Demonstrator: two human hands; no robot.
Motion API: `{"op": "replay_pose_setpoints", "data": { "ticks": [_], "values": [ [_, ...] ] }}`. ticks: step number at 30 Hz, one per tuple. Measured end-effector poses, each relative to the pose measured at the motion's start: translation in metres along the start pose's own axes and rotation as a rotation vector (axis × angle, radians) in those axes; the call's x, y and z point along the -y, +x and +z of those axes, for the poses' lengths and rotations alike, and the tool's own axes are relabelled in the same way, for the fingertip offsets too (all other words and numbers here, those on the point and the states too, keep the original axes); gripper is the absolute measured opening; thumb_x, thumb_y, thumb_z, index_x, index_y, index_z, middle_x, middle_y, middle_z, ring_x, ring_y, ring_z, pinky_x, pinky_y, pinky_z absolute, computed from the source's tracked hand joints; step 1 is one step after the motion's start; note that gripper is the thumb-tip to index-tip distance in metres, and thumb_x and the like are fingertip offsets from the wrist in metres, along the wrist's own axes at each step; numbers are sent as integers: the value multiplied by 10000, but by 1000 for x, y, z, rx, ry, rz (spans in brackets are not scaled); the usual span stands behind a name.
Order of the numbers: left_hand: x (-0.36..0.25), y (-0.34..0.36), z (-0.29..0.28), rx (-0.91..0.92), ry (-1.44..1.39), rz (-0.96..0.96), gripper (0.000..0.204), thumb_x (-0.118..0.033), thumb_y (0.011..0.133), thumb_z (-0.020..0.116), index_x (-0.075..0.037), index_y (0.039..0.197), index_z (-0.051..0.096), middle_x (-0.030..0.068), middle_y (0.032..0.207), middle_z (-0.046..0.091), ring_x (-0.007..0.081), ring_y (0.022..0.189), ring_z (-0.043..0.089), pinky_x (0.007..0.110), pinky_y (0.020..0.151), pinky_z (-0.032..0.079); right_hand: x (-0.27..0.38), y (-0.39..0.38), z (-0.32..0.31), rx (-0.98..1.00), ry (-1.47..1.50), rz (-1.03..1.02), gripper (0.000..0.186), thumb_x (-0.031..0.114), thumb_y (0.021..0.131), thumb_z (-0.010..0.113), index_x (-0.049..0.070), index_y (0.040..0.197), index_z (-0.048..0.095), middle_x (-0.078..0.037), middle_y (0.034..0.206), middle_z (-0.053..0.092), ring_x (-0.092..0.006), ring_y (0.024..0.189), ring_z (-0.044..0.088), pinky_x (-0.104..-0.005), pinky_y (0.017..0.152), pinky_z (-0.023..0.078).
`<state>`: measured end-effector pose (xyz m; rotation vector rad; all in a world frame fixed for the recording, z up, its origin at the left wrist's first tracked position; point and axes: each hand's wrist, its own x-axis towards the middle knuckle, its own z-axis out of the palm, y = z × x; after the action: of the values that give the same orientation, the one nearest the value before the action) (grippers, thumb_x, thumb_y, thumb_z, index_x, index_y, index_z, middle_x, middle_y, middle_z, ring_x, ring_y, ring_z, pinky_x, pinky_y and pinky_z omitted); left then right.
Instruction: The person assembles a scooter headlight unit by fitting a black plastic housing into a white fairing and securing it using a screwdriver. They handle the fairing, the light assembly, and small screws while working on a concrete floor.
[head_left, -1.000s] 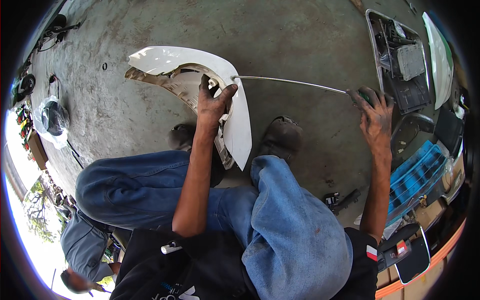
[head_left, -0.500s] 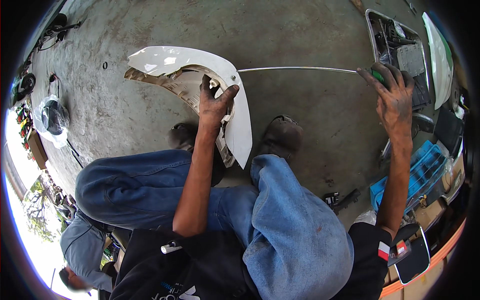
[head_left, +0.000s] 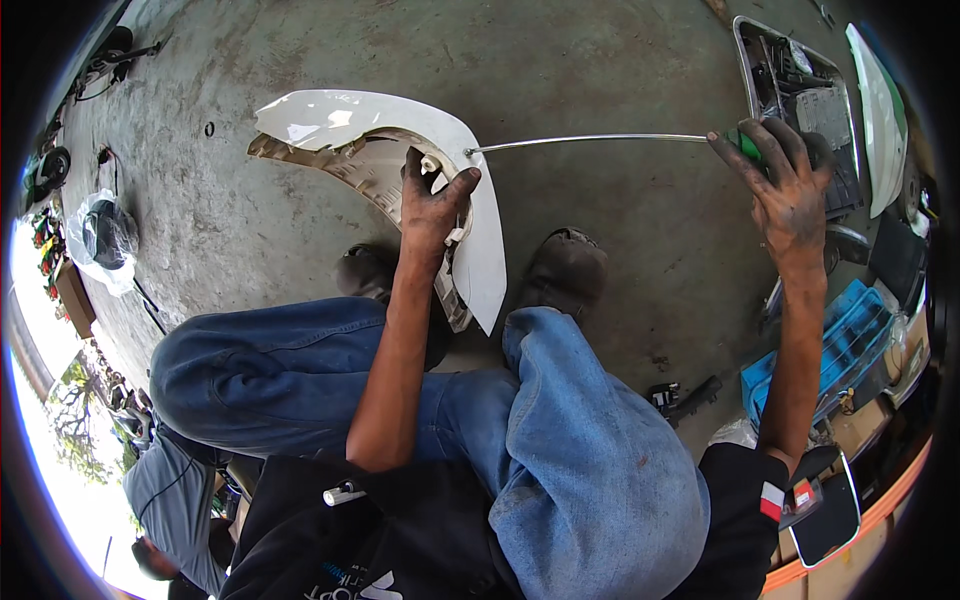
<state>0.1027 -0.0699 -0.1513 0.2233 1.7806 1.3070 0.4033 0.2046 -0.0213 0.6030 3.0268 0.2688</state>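
Observation:
A white curved plastic body panel (head_left: 420,118) stands in front of my boots, its ribbed, dirty beige inner side facing me. My left hand (head_left: 432,205) grips its inner edge, thumb on one side and fingers behind, near a small round boss. A long screwdriver (head_left: 600,138) with a thin metal shaft spans level across to my right hand (head_left: 785,190). My right fingers wrap round its green handle, which they partly cover. The shaft's tip meets a small screw (head_left: 469,153) in the panel's outer face.
A metal tray (head_left: 742,50) of tools and dark parts lies at the far right, beside a white-and-green panel (head_left: 878,120). Nearer are a blue plastic basket (head_left: 820,350) and small black parts (head_left: 685,400). At left sits a plastic-wrapped item (head_left: 103,240); another person (head_left: 180,500) is at lower left.
The screwdriver's tip has shifted slightly left, from the panel's edge onto the screw. My right hand moved a little with it; the panel barely moved.

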Motion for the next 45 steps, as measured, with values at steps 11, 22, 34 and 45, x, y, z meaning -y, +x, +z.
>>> {"op": "replay_pose_setpoints", "data": {
  "ticks": [11, 22, 34, 45],
  "values": [
    [9, -5, 4, -15, 37, 191, 715, -179, 781, 832, 41, 1353, 463, 179, 1251, 555, 259, 1112, 594, 382, 964, 505, -50, 77, -57, -39, 139, -332, 570, 197, 780, 790, 151, 1333, 657, -48, 1242, 697, -248, 1156, 648, -375, 933, 531],
    [24, 5, -40, -49, 3, 217, 781, -146, 820, 815, 36, 1455, 397, 157, 1293, 568, 242, 1140, 583, 344, 981, 471, -7, 80, -94, -63, 822, 317, 240, 211, 996, 615, 31, 1155, 625, -79, 889, 653, -161, 785, 635, -314, 691, 517],
    [31, 1, 7, -17, -77, 164, 850, -105, 807, 824, 54, 1490, 344, 167, 1376, 514, 251, 1231, 519, 347, 1046, 424, -46, 43, -84, -18, 666, -12, 433, 198, 887, 753, 72, 1279, 618, -128, 1147, 671, -232, 1041, 660, -405, 888, 521],
    [24, -4, 11, -41, -45, 142, 990, -143, 771, 862, 98, 1519, 260, 178, 1406, 404, 275, 1249, 524, 368, 1019, 492, -33, 36, -94, 250, 687, 84, 383, 228, 912, 752, 44, 1224, 625, -168, 954, 697, -271, 885, 698, -357, 802, 536]
  ]
}}
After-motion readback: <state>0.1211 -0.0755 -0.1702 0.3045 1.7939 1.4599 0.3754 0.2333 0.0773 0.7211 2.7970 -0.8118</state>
